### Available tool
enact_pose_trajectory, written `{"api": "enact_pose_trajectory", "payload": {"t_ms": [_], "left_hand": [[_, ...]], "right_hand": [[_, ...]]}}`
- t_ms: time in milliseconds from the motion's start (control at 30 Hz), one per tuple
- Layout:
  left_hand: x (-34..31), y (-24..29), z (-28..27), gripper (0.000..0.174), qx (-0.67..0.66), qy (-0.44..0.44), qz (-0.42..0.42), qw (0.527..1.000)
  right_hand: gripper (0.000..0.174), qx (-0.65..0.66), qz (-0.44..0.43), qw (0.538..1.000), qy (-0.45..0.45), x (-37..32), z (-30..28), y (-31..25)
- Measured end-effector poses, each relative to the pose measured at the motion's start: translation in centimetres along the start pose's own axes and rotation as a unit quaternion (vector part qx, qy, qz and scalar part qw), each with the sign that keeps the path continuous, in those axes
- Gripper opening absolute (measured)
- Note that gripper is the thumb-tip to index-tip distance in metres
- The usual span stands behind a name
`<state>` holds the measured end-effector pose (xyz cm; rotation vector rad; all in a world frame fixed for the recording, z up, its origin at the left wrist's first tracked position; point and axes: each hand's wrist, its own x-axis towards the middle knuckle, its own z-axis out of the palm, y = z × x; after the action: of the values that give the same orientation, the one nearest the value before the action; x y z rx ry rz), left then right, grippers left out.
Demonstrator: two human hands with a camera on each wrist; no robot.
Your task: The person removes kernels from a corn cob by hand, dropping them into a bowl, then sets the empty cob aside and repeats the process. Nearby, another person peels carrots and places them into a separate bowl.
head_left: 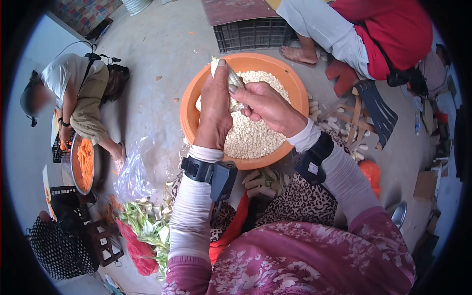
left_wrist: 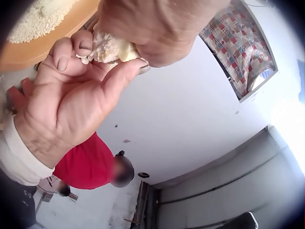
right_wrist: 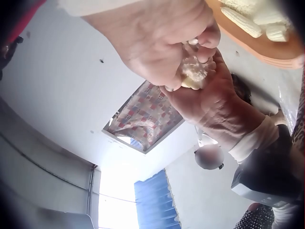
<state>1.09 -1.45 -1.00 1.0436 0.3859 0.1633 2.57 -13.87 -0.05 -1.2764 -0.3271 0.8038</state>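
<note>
Over the orange basin (head_left: pixel 189 105) both hands hold one pale corn cob (head_left: pixel 235 80). My left hand (head_left: pixel 215 105) grips it along its length, thumb up near the top end. My right hand (head_left: pixel 273 105) pinches the cob's side with the thumb, fingers curled behind it. Loose white kernels (head_left: pixel 255 137) fill much of the basin below. The left wrist view shows the cob's broken end (left_wrist: pixel 107 47) between the left hand (left_wrist: pixel 71 100) and the right hand (left_wrist: pixel 157 28). In the right wrist view the cob end (right_wrist: pixel 195 70) sits between the right hand (right_wrist: pixel 152 38) and the left hand (right_wrist: pixel 214 105).
Bare cobs (head_left: pixel 260 184) lie by the basin's near side, more to its right. A plastic bag (head_left: pixel 135 172), husks (head_left: pixel 152 228) and a red net (head_left: pixel 137 250) are at left. A person beside a bowl of orange pieces (head_left: pixel 85 164) is far left; one in red sits upper right. A black crate (head_left: pixel 253 35) stands behind.
</note>
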Motion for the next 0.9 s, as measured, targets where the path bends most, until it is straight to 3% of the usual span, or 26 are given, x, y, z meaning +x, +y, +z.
{"api": "enact_pose_trajectory", "payload": {"t_ms": [167,400,667,900], "left_hand": [[0.1,0.0,-0.3,0.041,0.012,-0.009,0.009,1.0],[0.4,0.1,-1.2,0.042,-0.038,-0.024,-0.053,0.998],[0.3,0.9,-1.3,0.039,-0.18,-0.085,-0.072,0.977],[-0.6,1.4,-0.3,0.045,-0.195,-0.122,-0.033,0.973]], "right_hand": [[0.032,-0.021,-0.007,1.0,-0.007,0.0,0.0,0.0],[0.03,-0.027,0.001,0.999,-0.036,0.0,-0.5,0.6],[0.032,0.144,-0.039,0.988,-0.036,-0.3,-0.7,0.0],[0.028,0.17,-0.029,0.985,-0.032,0.0,-1.1,0.5]]}}
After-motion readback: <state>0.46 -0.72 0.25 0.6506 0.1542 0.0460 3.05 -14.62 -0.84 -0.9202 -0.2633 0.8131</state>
